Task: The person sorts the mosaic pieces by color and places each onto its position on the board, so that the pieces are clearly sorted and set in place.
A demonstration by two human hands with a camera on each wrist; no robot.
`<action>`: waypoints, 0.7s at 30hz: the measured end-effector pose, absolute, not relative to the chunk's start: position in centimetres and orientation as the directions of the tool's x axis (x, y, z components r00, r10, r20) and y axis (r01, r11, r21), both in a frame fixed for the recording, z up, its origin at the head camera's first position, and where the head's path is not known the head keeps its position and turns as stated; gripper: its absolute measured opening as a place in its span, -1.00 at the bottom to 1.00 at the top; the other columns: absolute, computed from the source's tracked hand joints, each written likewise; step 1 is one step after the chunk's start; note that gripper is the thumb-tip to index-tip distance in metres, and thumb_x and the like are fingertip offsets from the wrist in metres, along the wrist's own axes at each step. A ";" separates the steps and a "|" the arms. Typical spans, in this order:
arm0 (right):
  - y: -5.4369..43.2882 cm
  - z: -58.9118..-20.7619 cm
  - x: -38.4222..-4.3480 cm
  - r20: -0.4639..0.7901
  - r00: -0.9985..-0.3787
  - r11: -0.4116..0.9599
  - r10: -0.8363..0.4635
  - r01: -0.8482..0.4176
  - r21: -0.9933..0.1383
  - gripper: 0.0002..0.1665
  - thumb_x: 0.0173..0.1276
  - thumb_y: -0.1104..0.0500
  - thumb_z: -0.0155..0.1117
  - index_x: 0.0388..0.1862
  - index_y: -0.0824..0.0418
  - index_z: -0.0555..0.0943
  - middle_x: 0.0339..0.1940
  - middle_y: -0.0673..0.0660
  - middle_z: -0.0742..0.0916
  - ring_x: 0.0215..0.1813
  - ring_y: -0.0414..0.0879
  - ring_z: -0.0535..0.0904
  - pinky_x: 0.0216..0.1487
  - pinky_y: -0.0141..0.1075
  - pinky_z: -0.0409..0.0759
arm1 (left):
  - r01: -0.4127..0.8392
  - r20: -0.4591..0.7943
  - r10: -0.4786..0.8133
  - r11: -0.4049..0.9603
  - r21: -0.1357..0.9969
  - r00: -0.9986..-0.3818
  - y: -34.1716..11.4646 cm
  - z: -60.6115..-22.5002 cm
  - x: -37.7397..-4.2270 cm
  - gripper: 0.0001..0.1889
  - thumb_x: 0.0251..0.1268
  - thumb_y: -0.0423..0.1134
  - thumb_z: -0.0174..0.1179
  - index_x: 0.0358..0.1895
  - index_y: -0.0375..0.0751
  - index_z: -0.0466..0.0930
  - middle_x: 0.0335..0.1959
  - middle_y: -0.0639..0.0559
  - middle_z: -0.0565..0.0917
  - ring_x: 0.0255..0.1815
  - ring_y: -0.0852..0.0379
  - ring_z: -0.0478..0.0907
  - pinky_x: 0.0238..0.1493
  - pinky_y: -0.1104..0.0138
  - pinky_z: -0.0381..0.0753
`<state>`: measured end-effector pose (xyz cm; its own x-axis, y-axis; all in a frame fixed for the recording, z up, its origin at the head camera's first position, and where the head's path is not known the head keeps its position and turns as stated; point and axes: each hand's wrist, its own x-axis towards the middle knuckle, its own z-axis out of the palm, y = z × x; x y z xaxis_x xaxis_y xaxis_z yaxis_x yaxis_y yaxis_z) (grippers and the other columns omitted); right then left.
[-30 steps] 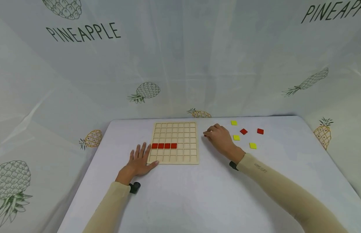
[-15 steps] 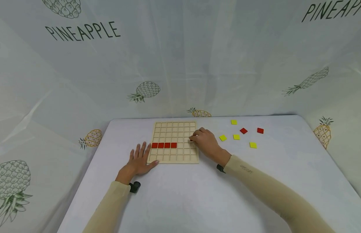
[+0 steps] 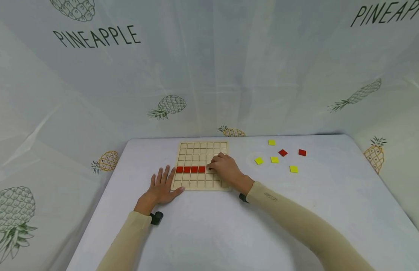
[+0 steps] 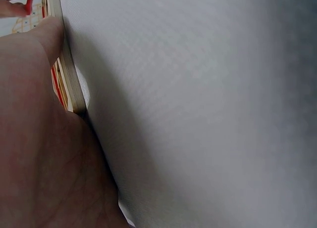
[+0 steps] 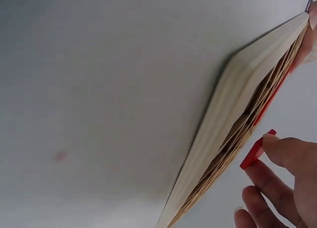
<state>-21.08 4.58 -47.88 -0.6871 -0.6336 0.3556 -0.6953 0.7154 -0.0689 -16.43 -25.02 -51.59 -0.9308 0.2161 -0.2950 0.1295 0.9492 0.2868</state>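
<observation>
A wooden grid board [image 3: 199, 184] lies on the table, with several red tiles [image 3: 194, 169] side by side in one row at its left. My left hand [image 3: 161, 190] rests flat at the board's lower left corner, fingers spread, the thumb on the near edge. Above the board, just right of the red row, my right hand [image 3: 226, 168] pinches one red square tile [image 5: 258, 150] between thumb and finger. In the right wrist view that tile is tilted and apart from the board. The left wrist view shows the left thumb [image 4: 49, 37] against the board's side.
Right of the board lie loose yellow tiles [image 3: 274, 160], several in all, and two red tiles, one turned cornerwise [image 3: 282, 153] and another farther right [image 3: 302, 152]. A white table [image 3: 202, 233] carries everything. Behind it hangs a pineapple-print sheet [image 3: 209, 67].
My right hand has moved left from beside the board to over it, carrying the red tile. A yellow tile it had covered now shows. The left hand has stayed still.
</observation>
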 end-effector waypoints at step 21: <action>3.2 -48.2 -21.5 0.210 -0.743 0.737 -0.635 -0.665 -0.125 -0.88 0.37 0.19 0.53 -0.13 0.06 0.88 -0.14 -0.01 0.84 -0.08 -0.04 0.66 0.00 -0.19 0.68 | 0.120 -0.310 0.211 0.950 0.287 -0.927 -24.6 -51.0 -16.2 0.04 0.55 0.32 0.01 0.74 -0.29 -0.25 0.75 -0.36 -0.32 0.73 -0.42 -0.45 0.62 -0.31 -0.44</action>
<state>-21.55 3.19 -48.15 -0.7433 -0.6350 0.2104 -0.6647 0.7366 -0.1247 -16.16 -24.62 -50.96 -0.9272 0.2105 -0.3097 0.1200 0.9505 0.2868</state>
